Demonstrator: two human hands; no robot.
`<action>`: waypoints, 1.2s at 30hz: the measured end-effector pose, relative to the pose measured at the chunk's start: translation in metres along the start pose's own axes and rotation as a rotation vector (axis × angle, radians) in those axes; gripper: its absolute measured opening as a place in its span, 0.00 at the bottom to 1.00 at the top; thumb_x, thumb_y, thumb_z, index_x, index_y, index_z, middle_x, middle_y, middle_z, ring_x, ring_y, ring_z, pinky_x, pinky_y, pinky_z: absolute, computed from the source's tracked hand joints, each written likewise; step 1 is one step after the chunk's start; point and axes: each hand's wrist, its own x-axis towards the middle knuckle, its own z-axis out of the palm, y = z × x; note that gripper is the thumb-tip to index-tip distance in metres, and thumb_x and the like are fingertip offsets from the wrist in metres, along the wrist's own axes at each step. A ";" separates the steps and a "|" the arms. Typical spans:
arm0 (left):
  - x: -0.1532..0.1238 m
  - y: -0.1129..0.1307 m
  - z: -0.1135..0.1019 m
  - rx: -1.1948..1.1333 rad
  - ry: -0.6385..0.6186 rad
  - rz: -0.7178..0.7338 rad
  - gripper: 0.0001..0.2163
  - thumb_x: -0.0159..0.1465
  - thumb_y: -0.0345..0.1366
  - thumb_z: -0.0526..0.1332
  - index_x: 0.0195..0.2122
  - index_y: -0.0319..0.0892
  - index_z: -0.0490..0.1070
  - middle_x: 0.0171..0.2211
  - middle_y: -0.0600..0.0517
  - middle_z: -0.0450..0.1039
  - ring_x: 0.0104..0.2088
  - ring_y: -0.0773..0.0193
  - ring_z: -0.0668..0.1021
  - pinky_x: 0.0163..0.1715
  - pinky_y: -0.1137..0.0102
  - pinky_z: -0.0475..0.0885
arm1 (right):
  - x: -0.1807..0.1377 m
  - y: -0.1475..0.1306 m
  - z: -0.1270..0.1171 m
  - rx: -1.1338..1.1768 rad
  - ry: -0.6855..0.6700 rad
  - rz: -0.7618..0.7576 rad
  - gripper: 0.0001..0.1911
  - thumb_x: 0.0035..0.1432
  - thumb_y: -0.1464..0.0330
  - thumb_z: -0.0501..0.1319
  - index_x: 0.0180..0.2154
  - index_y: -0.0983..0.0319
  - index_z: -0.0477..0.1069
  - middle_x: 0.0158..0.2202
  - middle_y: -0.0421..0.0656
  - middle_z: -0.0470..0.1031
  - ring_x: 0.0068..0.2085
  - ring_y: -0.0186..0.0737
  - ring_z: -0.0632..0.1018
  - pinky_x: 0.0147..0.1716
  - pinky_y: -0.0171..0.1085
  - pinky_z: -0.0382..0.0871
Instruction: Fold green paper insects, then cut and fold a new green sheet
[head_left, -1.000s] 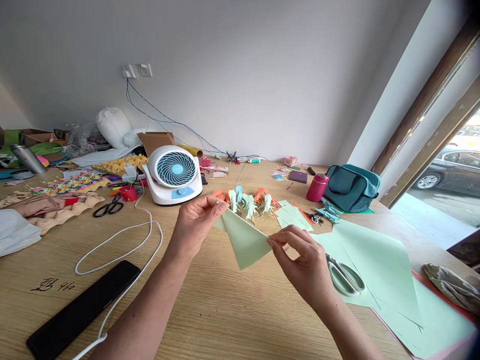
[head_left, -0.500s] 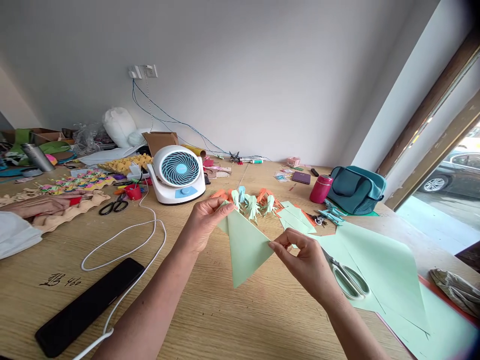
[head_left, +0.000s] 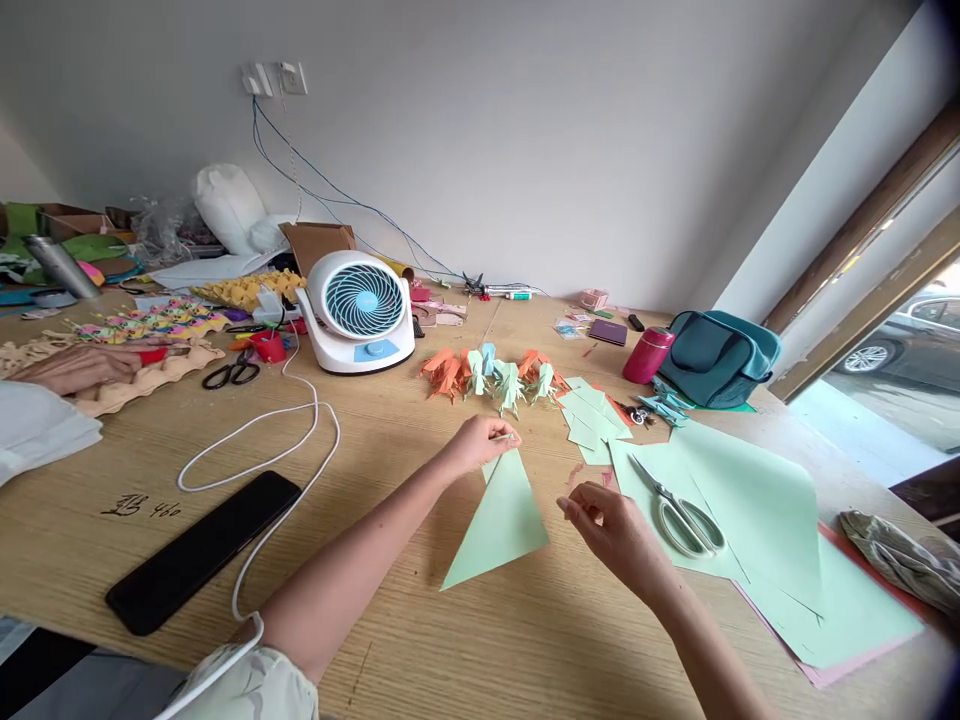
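A light green paper triangle (head_left: 501,522) lies folded on the wooden table (head_left: 390,640) in front of me. My left hand (head_left: 481,441) pinches its top corner, fingers closed on the paper. My right hand (head_left: 609,530) hovers just right of the triangle, apart from it, fingers loosely curled with nothing visible in them. Beyond the triangle stands a row of small folded paper figures (head_left: 495,375) in orange, green and pale blue.
Scissors (head_left: 679,510) lie on large green sheets (head_left: 757,520) at right. A white desk fan (head_left: 358,312), its white cable (head_left: 262,440) and a black phone (head_left: 202,550) are at left. A pink bottle (head_left: 646,355) and teal bag (head_left: 716,358) stand behind. Black scissors (head_left: 232,372) and craft clutter fill the far left.
The triangle, held up in the air by both hands before, now lies on the table. My right hand has let go of its corner; my left still pinches the top.
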 end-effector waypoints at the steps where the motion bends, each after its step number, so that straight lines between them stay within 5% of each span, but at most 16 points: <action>1: 0.001 -0.004 0.009 0.028 -0.005 0.000 0.15 0.60 0.45 0.61 0.34 0.37 0.78 0.24 0.53 0.73 0.26 0.67 0.71 0.27 0.74 0.62 | -0.005 0.005 0.005 0.028 0.051 -0.020 0.18 0.65 0.59 0.53 0.27 0.61 0.69 0.26 0.40 0.72 0.27 0.36 0.72 0.28 0.34 0.63; 4: -0.001 -0.013 0.027 0.109 0.011 0.000 0.10 0.60 0.39 0.62 0.32 0.39 0.78 0.23 0.55 0.73 0.25 0.68 0.70 0.27 0.74 0.61 | -0.018 0.013 0.022 0.092 0.120 -0.155 0.11 0.66 0.65 0.53 0.38 0.60 0.73 0.39 0.46 0.75 0.39 0.40 0.76 0.38 0.37 0.69; 8: -0.003 -0.021 0.033 0.243 0.058 0.017 0.07 0.60 0.36 0.63 0.37 0.41 0.78 0.30 0.53 0.76 0.31 0.64 0.74 0.34 0.72 0.66 | -0.027 0.017 0.043 -0.031 0.006 -0.332 0.14 0.64 0.71 0.55 0.50 0.58 0.72 0.50 0.48 0.74 0.50 0.45 0.74 0.49 0.43 0.68; 13: -0.011 -0.019 0.037 0.412 0.088 0.092 0.08 0.62 0.32 0.62 0.42 0.42 0.76 0.43 0.48 0.75 0.46 0.58 0.75 0.49 0.64 0.68 | -0.029 0.016 0.054 -0.160 -0.096 -0.359 0.15 0.62 0.74 0.57 0.48 0.58 0.73 0.52 0.48 0.75 0.51 0.46 0.73 0.51 0.46 0.67; 17: -0.043 -0.010 0.051 0.579 0.026 0.229 0.13 0.69 0.34 0.53 0.51 0.40 0.72 0.51 0.46 0.74 0.51 0.58 0.75 0.54 0.63 0.67 | -0.030 0.014 0.051 -0.152 -0.110 -0.369 0.17 0.62 0.75 0.56 0.51 0.57 0.73 0.53 0.47 0.74 0.51 0.47 0.73 0.50 0.46 0.67; 22: -0.085 -0.011 0.064 0.718 -0.193 0.287 0.27 0.72 0.47 0.45 0.65 0.34 0.55 0.67 0.39 0.53 0.67 0.53 0.58 0.64 0.60 0.57 | -0.030 0.014 0.047 -0.141 -0.115 -0.388 0.17 0.64 0.75 0.54 0.50 0.56 0.73 0.51 0.47 0.76 0.50 0.45 0.75 0.50 0.44 0.68; 28: -0.089 -0.011 0.064 0.805 -0.253 0.208 0.34 0.69 0.56 0.41 0.68 0.36 0.49 0.70 0.38 0.43 0.70 0.49 0.48 0.66 0.55 0.49 | -0.032 0.016 0.052 -0.173 -0.070 -0.374 0.13 0.64 0.74 0.54 0.42 0.59 0.76 0.46 0.48 0.78 0.45 0.44 0.77 0.46 0.42 0.70; 36: -0.087 -0.007 0.066 0.786 -0.231 0.185 0.26 0.71 0.41 0.45 0.66 0.31 0.50 0.69 0.37 0.46 0.69 0.51 0.51 0.66 0.56 0.48 | -0.033 0.012 0.050 -0.166 -0.097 -0.340 0.14 0.64 0.75 0.52 0.41 0.58 0.75 0.47 0.47 0.77 0.46 0.45 0.76 0.46 0.43 0.72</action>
